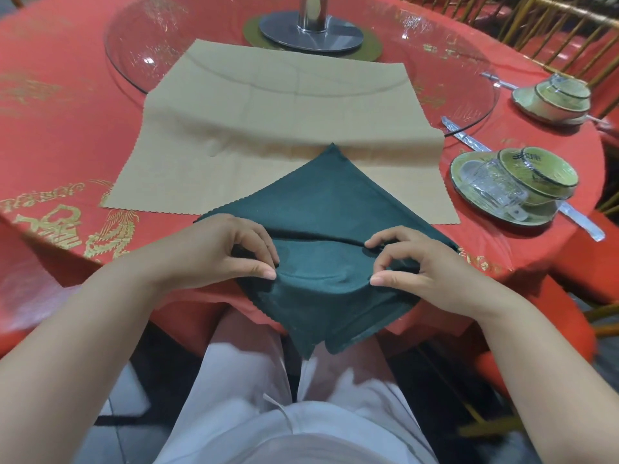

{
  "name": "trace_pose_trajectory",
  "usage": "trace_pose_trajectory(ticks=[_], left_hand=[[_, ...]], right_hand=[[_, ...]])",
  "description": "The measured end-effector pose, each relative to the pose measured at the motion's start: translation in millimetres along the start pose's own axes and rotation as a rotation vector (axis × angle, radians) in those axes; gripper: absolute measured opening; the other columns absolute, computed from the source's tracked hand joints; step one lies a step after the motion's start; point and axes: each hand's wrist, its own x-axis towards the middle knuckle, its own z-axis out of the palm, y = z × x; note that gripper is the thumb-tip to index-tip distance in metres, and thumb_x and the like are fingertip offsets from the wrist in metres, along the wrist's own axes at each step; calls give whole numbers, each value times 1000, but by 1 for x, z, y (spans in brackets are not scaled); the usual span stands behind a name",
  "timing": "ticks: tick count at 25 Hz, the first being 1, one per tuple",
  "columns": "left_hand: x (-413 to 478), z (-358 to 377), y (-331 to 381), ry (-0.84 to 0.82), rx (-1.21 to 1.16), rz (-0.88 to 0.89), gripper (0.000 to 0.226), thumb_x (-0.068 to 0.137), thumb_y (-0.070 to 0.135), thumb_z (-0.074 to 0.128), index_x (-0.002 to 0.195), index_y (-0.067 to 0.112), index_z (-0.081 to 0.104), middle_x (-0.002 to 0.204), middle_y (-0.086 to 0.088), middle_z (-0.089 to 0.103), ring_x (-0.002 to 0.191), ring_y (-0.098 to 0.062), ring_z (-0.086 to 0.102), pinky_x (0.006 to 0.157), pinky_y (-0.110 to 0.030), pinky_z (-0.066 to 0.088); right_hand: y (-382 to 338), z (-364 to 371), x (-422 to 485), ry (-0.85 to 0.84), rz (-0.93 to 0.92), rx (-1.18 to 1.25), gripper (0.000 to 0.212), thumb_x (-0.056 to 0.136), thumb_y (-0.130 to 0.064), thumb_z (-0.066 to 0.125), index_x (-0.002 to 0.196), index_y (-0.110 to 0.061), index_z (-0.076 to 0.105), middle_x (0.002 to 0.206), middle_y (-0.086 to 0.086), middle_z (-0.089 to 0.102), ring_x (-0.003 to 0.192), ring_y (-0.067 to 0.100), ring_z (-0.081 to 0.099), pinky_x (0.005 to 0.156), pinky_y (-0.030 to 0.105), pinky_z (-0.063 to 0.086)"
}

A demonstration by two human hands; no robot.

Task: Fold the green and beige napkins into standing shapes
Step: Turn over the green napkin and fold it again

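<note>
Pinching green napkin (328,209): left hand (214,252), right hand (418,266).

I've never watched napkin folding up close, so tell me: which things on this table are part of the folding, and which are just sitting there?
Part of the job:
green napkin, pinched by the left hand and right hand
beige napkin, lying flat behind it

Just lying about:
near wrapped dish set
far wrapped dish set
glass turntable
wrapped chopsticks
</note>
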Motion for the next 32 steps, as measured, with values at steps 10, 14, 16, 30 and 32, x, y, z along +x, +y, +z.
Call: trace_pose_trajectory(ticks=[10,14,16,30,32], left_hand=[[68,-29,-10,105,158,-318,24,86,35,59,70,17,62,64,7,57,61,-5,51,56,-18,36],[66,-21,-21,246,129,-308,28,91,36,51,81,13,63,76,1,62,74,-21,54,66,-27,39],[54,-20,-17,338,-1,-251,26,93,37,48,92,16,63,87,4,66,82,-16,60,74,-28,44],[28,12,-40,578,274,-349,31,80,38,64,105,20,61,91,-1,53,91,-28,51,86,-40,40],[29,14,-41,604,286,-360,31,80,41,62,103,19,62,91,-4,56,91,-29,51,85,-39,39]], right_hand=[[6,-17,61,350,196,-22,27,93,-35,50,82,-15,63,78,0,62,75,15,55,63,20,36],[18,-16,50,337,192,51,18,82,-43,63,89,-26,65,84,-8,64,76,8,55,69,21,41],[21,-16,47,364,204,-42,10,80,-34,67,84,-26,64,76,-9,61,68,7,51,63,24,38],[16,-3,75,495,397,-446,25,92,-39,50,84,-16,52,75,3,54,72,26,45,59,31,29],[16,-3,75,500,398,-448,27,93,-39,49,87,-13,55,76,4,54,72,26,44,60,31,29]])
